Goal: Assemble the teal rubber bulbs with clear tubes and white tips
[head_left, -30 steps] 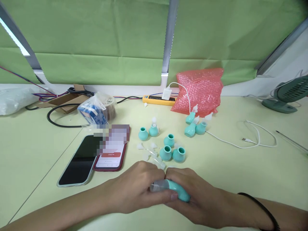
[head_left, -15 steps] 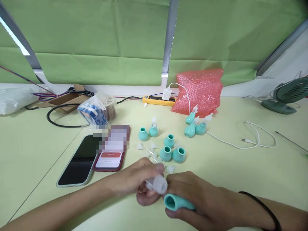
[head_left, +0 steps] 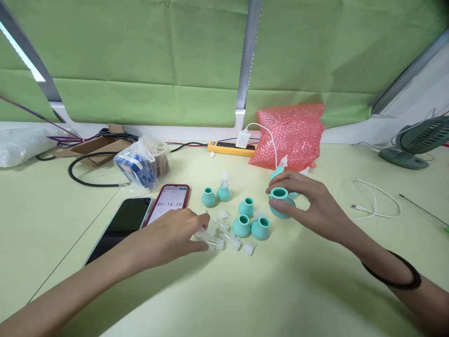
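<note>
My left hand (head_left: pixel 178 234) is low over a small pile of clear plastic pieces, with its thumb and curled fingers around one end of a clear plastic tube (head_left: pixel 214 242). Part of that tube is hidden by the fingers. My right hand (head_left: pixel 312 206) grips a teal rubber bulb (head_left: pixel 282 208) between thumb and fingers, its round mouth facing up. Between the hands stand several more teal bulbs (head_left: pixel 241 226). Another bulb (head_left: pixel 223 192), farther back, has a clear piece in its mouth. A second clear tube (head_left: pixel 231 240) and a white nozzle tip (head_left: pixel 249 249) lie nearby.
Two phones lie at left, one dark (head_left: pixel 119 224) and one showing a timer (head_left: pixel 171 201). Behind are a bagged blue package (head_left: pixel 140 161), a yellow power strip (head_left: pixel 224 148) and a pink bubble-wrap bag (head_left: pixel 289 135). A white cable (head_left: pixel 375 201), screwdriver (head_left: pixel 424 209) and fan (head_left: pixel 417 145) are at right.
My hands have moved apart from the front middle. The left has carried a clear tube left to the pile; the right has taken the teal bulb up and right, turning its mouth upward.
</note>
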Motion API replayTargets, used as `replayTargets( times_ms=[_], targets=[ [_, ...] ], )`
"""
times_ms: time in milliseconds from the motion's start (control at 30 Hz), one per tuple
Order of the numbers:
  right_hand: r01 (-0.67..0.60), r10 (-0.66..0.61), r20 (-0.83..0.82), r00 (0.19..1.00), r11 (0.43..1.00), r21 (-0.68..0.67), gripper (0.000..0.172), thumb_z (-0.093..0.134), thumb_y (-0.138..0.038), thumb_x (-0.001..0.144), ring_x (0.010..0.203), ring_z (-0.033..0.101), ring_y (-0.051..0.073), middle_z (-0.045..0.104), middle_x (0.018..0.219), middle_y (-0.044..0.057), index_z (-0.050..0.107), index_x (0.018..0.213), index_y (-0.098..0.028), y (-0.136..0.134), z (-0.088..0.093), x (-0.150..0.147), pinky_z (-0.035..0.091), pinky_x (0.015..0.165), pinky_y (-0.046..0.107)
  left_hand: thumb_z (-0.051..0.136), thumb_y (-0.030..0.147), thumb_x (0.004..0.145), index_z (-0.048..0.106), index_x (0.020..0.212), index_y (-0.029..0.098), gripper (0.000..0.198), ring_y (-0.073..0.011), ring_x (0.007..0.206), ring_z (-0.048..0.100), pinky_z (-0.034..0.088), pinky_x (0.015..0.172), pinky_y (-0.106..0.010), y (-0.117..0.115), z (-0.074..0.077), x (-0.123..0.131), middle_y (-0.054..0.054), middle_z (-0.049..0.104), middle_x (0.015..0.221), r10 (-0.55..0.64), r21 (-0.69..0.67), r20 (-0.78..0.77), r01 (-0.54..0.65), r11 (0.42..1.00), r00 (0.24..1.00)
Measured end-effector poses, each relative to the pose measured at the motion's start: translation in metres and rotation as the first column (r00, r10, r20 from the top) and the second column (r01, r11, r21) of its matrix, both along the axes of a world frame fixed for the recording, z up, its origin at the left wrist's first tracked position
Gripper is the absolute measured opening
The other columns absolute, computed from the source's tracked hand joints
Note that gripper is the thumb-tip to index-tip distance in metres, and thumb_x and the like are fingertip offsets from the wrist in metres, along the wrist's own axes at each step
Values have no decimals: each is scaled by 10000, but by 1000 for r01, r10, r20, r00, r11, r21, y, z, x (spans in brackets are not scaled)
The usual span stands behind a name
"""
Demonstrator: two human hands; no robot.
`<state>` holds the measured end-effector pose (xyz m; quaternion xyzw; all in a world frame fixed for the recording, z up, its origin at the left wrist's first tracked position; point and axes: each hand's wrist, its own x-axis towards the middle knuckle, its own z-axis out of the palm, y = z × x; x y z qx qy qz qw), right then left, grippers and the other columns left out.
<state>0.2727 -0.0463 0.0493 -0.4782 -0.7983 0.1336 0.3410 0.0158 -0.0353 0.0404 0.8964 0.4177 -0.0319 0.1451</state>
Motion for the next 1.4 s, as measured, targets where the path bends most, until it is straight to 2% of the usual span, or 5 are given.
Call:
replayTargets(
  times_ms=[200,467,800,1033,1400],
  targets=[
    [175,-99,345,933,965,-196,154,509,-331,725,662,551,172,612,731,10,596,735,-204,26,-10,21,426,566,271,450,175,783,524,955,174,187,-213,785,578,401,619,-258,8,-22,-1,-72,595,814,-4,105,-106,15,994,994],
    [88,59,416,907,942,-325,145,520,-293,690,704,569,181,625,768,22,596,753,-188,37,-25,30,432,585,268,427,135,771,535,970,149,227,-196,705,600,393,544,-235,19,-37,5,-71,613,773,-24,95,-8,25,995,1000],
    [22,63,302,951,963,-268,109,555,-289,691,679,565,162,603,728,16,554,715,-182,33,-20,24,448,578,259,446,176,781,552,928,169,181,-158,615,582,404,515,-223,23,-38,8,-35,607,700,2,190,179,-37,981,984],
    [70,-42,150,988,980,-185,114,543,-295,716,670,580,154,614,721,14,571,716,-185,33,-13,29,489,569,255,456,172,784,506,933,160,158,-116,565,543,429,542,-224,16,-39,17,-21,596,732,-87,445,424,-124,887,901],
    [261,-277,50,960,942,212,118,555,-279,707,669,569,171,596,789,36,575,782,-191,45,-14,45,509,564,289,349,155,833,442,960,153,156,-121,549,550,437,494,-240,21,-55,19,-60,558,895,-42,388,259,-64,919,965]
  ],
)
